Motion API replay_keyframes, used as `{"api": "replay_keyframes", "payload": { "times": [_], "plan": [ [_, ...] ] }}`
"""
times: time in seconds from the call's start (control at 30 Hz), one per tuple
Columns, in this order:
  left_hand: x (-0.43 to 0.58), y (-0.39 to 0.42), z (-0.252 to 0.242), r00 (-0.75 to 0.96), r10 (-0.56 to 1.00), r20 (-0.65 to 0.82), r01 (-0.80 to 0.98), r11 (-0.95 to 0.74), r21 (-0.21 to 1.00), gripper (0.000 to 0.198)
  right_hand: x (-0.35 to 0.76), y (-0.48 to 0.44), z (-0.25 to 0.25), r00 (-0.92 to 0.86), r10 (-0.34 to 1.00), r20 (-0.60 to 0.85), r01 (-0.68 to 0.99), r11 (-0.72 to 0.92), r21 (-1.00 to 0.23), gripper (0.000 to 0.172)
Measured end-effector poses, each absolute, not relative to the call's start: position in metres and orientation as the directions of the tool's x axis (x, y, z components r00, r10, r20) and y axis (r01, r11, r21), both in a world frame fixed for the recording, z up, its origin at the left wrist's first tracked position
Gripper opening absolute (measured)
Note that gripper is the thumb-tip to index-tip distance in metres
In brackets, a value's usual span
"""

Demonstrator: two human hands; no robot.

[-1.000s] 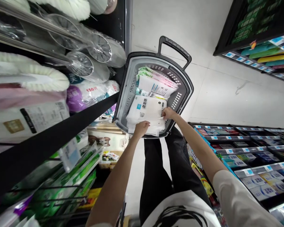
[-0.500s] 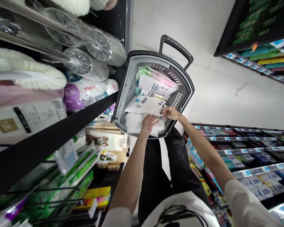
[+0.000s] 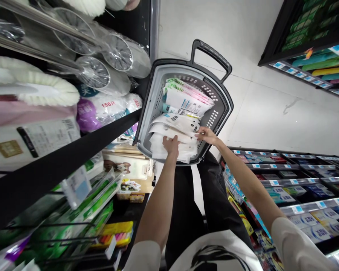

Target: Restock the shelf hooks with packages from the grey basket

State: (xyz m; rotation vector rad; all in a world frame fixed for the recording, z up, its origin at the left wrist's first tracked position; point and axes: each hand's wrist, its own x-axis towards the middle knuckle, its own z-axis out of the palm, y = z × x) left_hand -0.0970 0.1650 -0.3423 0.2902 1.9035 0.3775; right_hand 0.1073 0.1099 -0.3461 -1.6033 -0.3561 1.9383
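Note:
A grey shopping basket with a black rim and handle stands in front of my legs. In its near half lies a stack of flat white packets, the upper ones printed with dark characters and their layers fanned apart. My right hand pinches the right edge of an upper white packet. At the near edge of the same stack, my left hand has its fingers bent and thumb pressed on a packet below. Farther back in the basket stand white-and-pink packets with green print.
Shelving on the left holds plastic-wrapped cylinders, fluffy white dusters and bagged goods. A black shelf bar runs close to the basket's left side. Shelves of boxed goods line the right; pale floor lies beyond the basket.
My left hand has shifted slightly left, its spread fingers now drawn together on the packets. The upper packets have bent and lifted apart. My right hand moved a little right.

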Motion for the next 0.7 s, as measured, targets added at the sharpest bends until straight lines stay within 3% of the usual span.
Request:
{"api": "replay_keyframes", "payload": {
  "times": [0.1, 0.23, 0.4, 0.53, 0.6, 0.7],
  "plan": [
    [-0.102, 0.163, -0.346, -0.436, 0.337, -0.834, 0.017, 0.93, 0.367, 0.048, 0.1, 0.108, -0.349, 0.016, 0.586, -0.81, -0.264, -0.779, -0.569, 0.041],
    [-0.107, 0.163, -0.345, -0.455, 0.344, -0.821, 0.026, 0.927, 0.375, 0.047, 0.088, 0.106, -0.35, 0.131, 0.622, -0.772, -0.105, -0.765, -0.635, 0.034],
    [-0.106, 0.165, -0.335, -0.439, 0.625, -0.646, 0.408, 0.779, 0.476, 0.063, 0.077, 0.099, -0.345, 0.196, 0.608, -0.77, -0.041, -0.779, -0.626, 0.045],
    [-0.105, 0.167, -0.332, -0.358, 0.719, -0.595, 0.515, 0.684, 0.517, 0.078, 0.073, 0.096, -0.342, 0.223, 0.58, -0.783, -0.08, -0.79, -0.608, 0.053],
    [-0.107, 0.167, -0.335, -0.37, 0.703, -0.607, 0.512, 0.699, 0.498, 0.072, 0.073, 0.096, -0.342, 0.234, 0.568, -0.789, -0.096, -0.794, -0.6, 0.055],
    [-0.109, 0.166, -0.343, -0.393, 0.632, -0.668, 0.457, 0.765, 0.455, 0.043, 0.073, 0.096, -0.344, 0.249, 0.552, -0.796, -0.102, -0.802, -0.589, 0.054]
  ]
}}
